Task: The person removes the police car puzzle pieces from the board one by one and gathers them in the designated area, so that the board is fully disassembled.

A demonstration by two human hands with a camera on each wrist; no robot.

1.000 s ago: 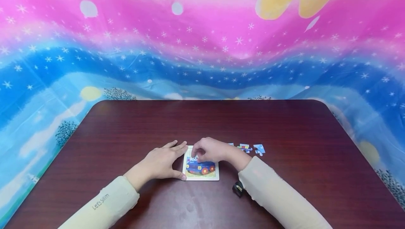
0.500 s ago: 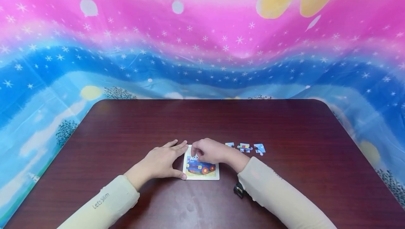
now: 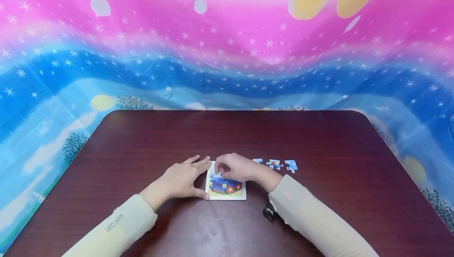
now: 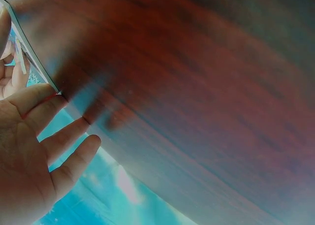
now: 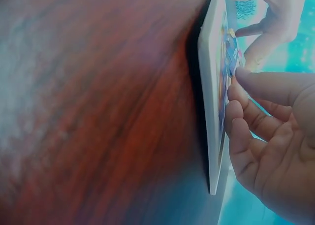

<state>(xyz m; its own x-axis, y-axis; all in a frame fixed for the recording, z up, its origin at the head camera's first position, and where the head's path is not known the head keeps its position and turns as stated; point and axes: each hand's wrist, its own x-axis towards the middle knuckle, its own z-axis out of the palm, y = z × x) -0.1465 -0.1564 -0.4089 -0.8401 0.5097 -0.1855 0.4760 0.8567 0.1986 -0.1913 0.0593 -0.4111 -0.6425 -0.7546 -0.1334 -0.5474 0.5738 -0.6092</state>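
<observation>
A square puzzle board (image 3: 227, 198) with a pale frame lies on the table, showing a blue vehicle with red wheels. My left hand (image 3: 182, 180) lies along its left side, fingers spread and fairly straight, thumb at the near corner and fingertips at the far one. Over the board's upper part, my right hand (image 3: 235, 167) pinches a puzzle piece (image 5: 232, 52) between thumb and fingers. In the right wrist view this piece stands tilted to the board. From the left wrist view it appears as a thin edge. The right hand hides the board's upper right area.
Right of the board lie three loose puzzle pieces: a partly covered light one (image 3: 258, 161), a multicoloured one (image 3: 274, 164) and a blue one (image 3: 291, 165). A small black object (image 3: 269, 212) sits by the right sleeve. The dark table (image 3: 177, 135) ends at a colourful cloth backdrop (image 3: 227, 52).
Both hands stay in nearly the same places. The puzzle piece in my right fingers shifts slightly over the board.
</observation>
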